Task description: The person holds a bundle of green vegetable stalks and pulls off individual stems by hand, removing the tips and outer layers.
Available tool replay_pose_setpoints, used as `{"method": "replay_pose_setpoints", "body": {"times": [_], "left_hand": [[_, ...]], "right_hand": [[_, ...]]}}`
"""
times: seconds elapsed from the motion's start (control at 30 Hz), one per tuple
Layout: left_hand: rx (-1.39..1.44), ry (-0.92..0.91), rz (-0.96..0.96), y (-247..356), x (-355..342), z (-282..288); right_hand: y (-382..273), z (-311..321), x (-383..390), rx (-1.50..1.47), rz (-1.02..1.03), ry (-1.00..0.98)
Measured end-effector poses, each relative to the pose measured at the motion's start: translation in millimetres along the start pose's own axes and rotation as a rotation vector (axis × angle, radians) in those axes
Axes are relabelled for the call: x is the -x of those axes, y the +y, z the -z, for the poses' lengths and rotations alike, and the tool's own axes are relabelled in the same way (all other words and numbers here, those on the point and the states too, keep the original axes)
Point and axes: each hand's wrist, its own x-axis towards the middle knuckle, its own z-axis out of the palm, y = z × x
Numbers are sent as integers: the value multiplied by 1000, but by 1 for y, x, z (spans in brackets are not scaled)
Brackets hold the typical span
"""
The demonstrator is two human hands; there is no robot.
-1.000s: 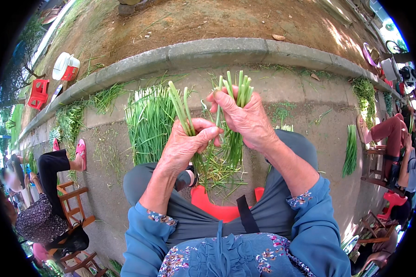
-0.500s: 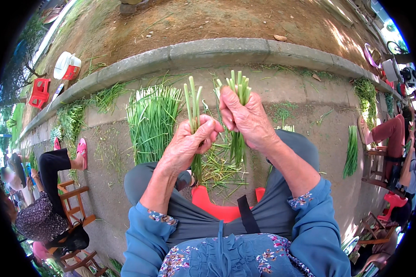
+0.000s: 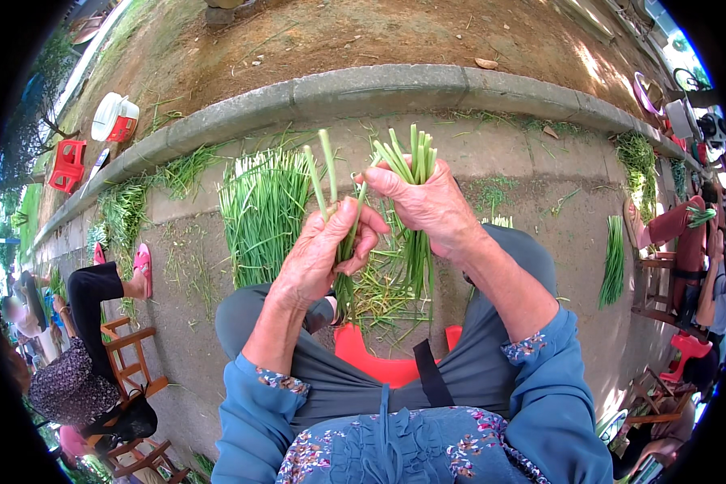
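Between my knees, my left hand [image 3: 327, 250] is closed round a few green stalks [image 3: 325, 165] that look like garlic chives, their pale cut ends up. Close beside it, my right hand [image 3: 431, 206] grips a thicker bunch of the same stalks [image 3: 415, 157], the green ends hanging below the fist. The right thumb reaches toward one stalk standing out from the left hand. On the ground beyond my left knee lies a wide, neat pile of chives [image 3: 264, 214]. Loose trimmings [image 3: 383, 298] are scattered beneath my hands. A red plastic stool [image 3: 379, 367] shows under me.
A stone kerb [image 3: 379, 89] curves across the far side, bare soil beyond. At left are a white bucket [image 3: 114, 117], a red stool [image 3: 68, 165] and a seated person in pink slippers [image 3: 143, 270]. At right lie a chive bundle [image 3: 612, 262] and another seated person's leg [image 3: 678, 227].
The stalks in my left hand have spread apart, one leaning toward the right hand. My right thumb has shifted left and lower, and the right bunch has fanned out.
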Motion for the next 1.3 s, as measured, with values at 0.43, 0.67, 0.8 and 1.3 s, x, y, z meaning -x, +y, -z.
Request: {"method": "replay_pose_setpoints", "body": {"times": [0.43,0.67,0.8,1.3], "left_hand": [[-121,213,-26,-2,-3,11],[-99,182,-5,-1,-1,5],[-114,119,-42,0,0,2],[-75,214,-134,1,2,4]], "right_hand": [[-5,12,-5,-157,6,-3],[-5,12,-6,-109,-6,30],[-2,6,-5,-12,21,76],[-11,-3,6,-96,-53,-157]]}}
